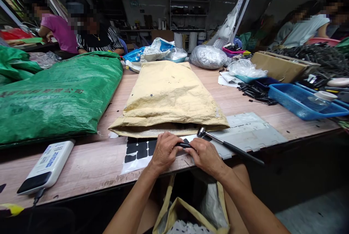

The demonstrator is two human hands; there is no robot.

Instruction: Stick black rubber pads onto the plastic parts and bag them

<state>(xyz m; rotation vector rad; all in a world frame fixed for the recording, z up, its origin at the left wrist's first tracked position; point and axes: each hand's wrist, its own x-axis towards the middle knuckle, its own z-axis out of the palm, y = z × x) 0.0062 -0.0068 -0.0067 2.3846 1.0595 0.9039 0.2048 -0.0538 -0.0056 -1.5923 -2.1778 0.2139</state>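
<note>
Between my two hands is a small black part point(184, 145), pinched at its left end by my left hand point(165, 151) and at its right end by my right hand point(206, 155). Both hands are at the table's front edge. Under and beside my left hand lies a white sheet with black stickers point(140, 151). A hammer point(231, 146) rests just right of my right hand, its head by the mouth of a yellow paper sack point(171, 95). An open bag point(191, 212) with small pale pieces sits below my hands.
A green sack point(54, 95) and a white power bank point(47, 166) are on the left. At the right stand a blue tray point(305, 103), black parts point(255, 92) and a cardboard box point(278, 66). A grey board point(253, 132) lies under the hammer. Several people sit farther back.
</note>
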